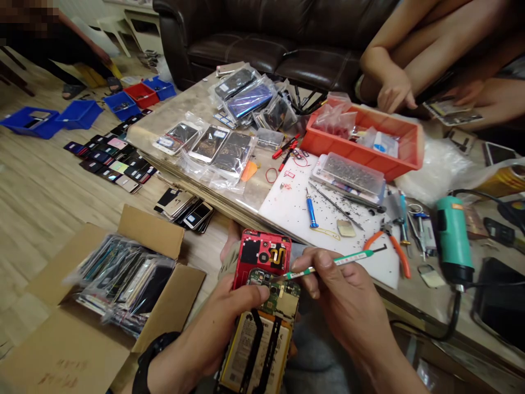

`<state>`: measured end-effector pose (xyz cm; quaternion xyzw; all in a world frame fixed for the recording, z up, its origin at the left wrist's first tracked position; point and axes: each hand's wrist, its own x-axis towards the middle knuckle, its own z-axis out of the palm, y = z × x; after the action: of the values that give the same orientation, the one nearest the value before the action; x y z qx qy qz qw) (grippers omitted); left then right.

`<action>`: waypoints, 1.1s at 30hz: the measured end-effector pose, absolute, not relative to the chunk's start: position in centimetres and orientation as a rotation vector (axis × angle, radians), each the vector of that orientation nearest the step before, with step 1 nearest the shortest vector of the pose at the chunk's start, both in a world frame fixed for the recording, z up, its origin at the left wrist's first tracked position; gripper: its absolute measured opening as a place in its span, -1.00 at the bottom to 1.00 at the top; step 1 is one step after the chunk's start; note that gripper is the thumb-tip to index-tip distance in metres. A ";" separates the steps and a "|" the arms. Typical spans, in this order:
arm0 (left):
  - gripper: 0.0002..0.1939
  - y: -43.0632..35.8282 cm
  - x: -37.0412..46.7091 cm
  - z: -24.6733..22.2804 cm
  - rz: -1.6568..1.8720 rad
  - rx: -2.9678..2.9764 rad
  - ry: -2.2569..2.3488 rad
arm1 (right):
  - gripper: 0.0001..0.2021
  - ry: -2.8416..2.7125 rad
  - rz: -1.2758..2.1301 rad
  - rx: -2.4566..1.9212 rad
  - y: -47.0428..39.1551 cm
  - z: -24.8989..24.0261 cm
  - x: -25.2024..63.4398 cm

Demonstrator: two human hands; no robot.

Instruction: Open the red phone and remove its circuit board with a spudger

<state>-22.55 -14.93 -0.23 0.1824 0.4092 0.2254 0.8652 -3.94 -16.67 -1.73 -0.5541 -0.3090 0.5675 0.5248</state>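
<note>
We see a dark brown sofa (254, 49) along the top of the frame and pale wood-look floor (33, 180) at left. Upper left, blurred, we make out perhaps a white chair (114, 24).

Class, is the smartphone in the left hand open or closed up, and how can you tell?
Open: the smartphone in the left hand shows its green circuit board and its battery uncovered.

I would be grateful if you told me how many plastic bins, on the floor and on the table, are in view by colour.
Blue bins: 4
Red bin: 1
Orange bin: 1
Total: 6
</note>
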 end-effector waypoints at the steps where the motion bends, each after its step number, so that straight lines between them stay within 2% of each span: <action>1: -0.46 -14.9 -22.6 -0.2 0.472 0.386 0.860 | -0.57 -0.755 1.351 -1.330 -16.6 -1.7 -3.9; 10: -0.50 -15.0 -22.7 -0.2 0.455 0.408 0.836 | -0.52 -0.792 1.349 -1.315 -16.4 -1.4 -4.3; 18: -0.65 -15.0 -22.7 -0.4 0.472 0.388 0.836 | -0.53 -0.705 1.347 -1.296 -16.7 -1.7 -5.0; 25: -0.58 -15.0 -22.8 -0.5 0.457 0.362 0.824 | -0.70 -0.870 1.194 -1.262 -18.4 -1.8 -4.2; 29: -0.51 -15.0 -22.8 -0.4 0.447 0.366 0.833 | -0.73 -0.857 1.160 -1.266 -18.6 -1.7 -4.5; 33: -0.52 -15.0 -22.8 -0.2 0.442 0.385 0.857 | -0.74 -0.877 1.139 -1.246 -18.7 -1.7 -4.7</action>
<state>-22.75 -15.01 -0.24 0.1838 0.4096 0.2113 0.8682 -4.66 -18.67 -1.69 -0.5332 -0.3753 0.4875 0.5806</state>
